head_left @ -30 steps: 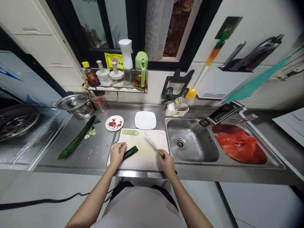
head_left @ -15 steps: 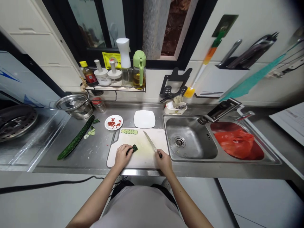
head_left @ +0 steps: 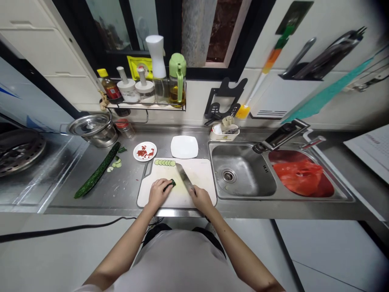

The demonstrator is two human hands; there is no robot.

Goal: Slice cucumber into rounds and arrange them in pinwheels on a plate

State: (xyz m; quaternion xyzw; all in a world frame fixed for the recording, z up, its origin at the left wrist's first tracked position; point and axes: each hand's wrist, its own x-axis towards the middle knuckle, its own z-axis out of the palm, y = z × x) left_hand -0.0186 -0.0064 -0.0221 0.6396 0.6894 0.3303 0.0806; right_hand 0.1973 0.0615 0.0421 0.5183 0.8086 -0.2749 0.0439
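A white cutting board (head_left: 200, 172) lies on the steel counter in front of me. My left hand (head_left: 158, 192) is closed over a short piece of cucumber (head_left: 172, 183), pressing it to the board; only its green end shows. My right hand (head_left: 201, 199) grips a knife (head_left: 184, 177) by the handle, with the blade angled up and left, close beside the cucumber end. A row of cucumber slices (head_left: 165, 162) lies along the board's far edge.
A long whole cucumber (head_left: 97, 171) and a few slices lie left of the board. Behind it are a small plate of red chopped bits (head_left: 145, 151) and a white square plate (head_left: 184, 146). A double sink (head_left: 243, 174) with a red bag (head_left: 299, 177) is to the right.
My left hand slid along the cucumber until it covered most of it. My right hand brought the knife leftward, from the board's right part to beside the cucumber end.
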